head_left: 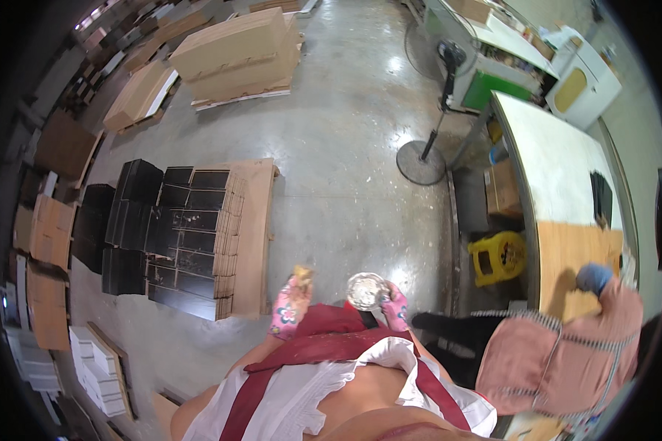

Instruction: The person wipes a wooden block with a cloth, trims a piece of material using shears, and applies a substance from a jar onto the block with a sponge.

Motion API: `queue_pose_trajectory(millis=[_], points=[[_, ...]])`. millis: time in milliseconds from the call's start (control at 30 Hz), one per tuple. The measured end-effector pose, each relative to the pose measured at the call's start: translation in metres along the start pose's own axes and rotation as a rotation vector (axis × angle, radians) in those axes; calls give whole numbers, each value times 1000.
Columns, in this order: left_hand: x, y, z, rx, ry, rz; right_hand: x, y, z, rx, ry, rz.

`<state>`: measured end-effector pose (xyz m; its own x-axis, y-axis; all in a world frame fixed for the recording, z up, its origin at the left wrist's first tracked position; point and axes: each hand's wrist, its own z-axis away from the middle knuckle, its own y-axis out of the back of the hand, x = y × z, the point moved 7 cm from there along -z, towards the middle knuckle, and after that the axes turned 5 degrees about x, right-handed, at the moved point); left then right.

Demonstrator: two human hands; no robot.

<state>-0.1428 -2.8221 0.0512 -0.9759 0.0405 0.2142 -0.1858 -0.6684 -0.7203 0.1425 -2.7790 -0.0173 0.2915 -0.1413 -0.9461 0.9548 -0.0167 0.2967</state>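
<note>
My left hand (pixel 290 307), in a pink flowered glove, is closed around a small yellowish-tan piece (pixel 302 273) at the fingertips; its kind is too small to tell. In a matching glove, my right hand (pixel 396 304) grips the side of a round tub (pixel 366 292) smeared with white paste. Both hands are in front of my dark red apron (pixel 316 332), a short way apart. Nearest to the left hand is a wooden pallet (pixel 251 242) carrying stacked black panels (pixel 191 242).
To my right, a person (pixel 559 353) wearing a blue glove works at a long table (pixel 559 154). A yellow stool (pixel 497 259) stands under it. Ahead are a standing fan (pixel 421 162) and stacked cardboard boxes (pixel 235 59). Concrete floor (pixel 338 147) runs between pallet and table.
</note>
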Motion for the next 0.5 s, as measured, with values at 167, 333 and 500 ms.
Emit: queue_pose_trajectory(millis=[167, 333, 500], points=[[91, 21, -87, 262, -275, 330, -120, -92, -158, -376, 96, 135], [136, 3, -178, 373, -331, 243, -159, -178, -296, -514, 98, 57], [188, -150, -321, 151, -255, 235, -192, -207, -420, -395, -111, -51]])
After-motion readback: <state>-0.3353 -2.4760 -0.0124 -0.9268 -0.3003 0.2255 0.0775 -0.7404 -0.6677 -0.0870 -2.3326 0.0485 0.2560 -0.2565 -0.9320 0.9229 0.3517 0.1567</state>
